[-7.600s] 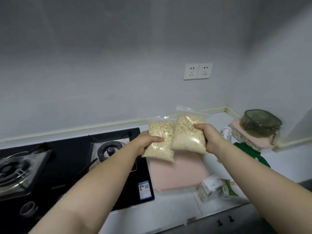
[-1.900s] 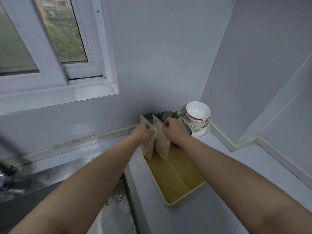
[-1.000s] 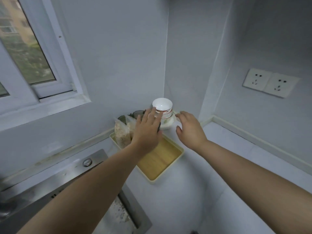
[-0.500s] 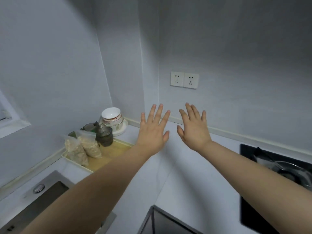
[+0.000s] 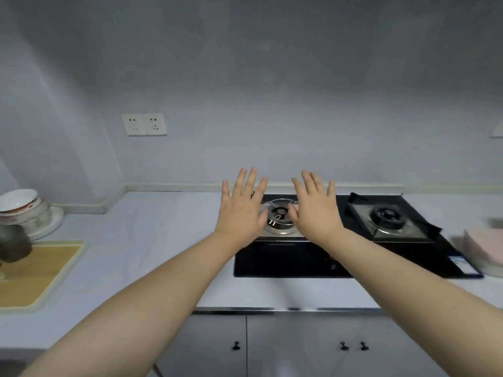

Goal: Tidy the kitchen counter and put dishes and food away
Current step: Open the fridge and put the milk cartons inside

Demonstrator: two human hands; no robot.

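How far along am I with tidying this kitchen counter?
Done, it seems: bowls are stacked on a plate in the left corner, and a dark glass stands on the wooden tray beside them. In hand: nothing; left hand and right hand are both open, spread above the stove. Left: a blurred pink item at the right edge of the counter probably needs putting away.

A home kitchen.
A black two-burner gas hob (image 5: 285, 259) sits in the pale tabletop (image 5: 152, 240) under the left grip (image 5: 241, 210) and right grip (image 5: 315, 210); stacked bowls (image 5: 21, 205) and a wooden tray (image 5: 35, 270) lie far left of them, wall sockets (image 5: 144, 124) up-left, cabinet doors (image 5: 299, 346) with knobs below.
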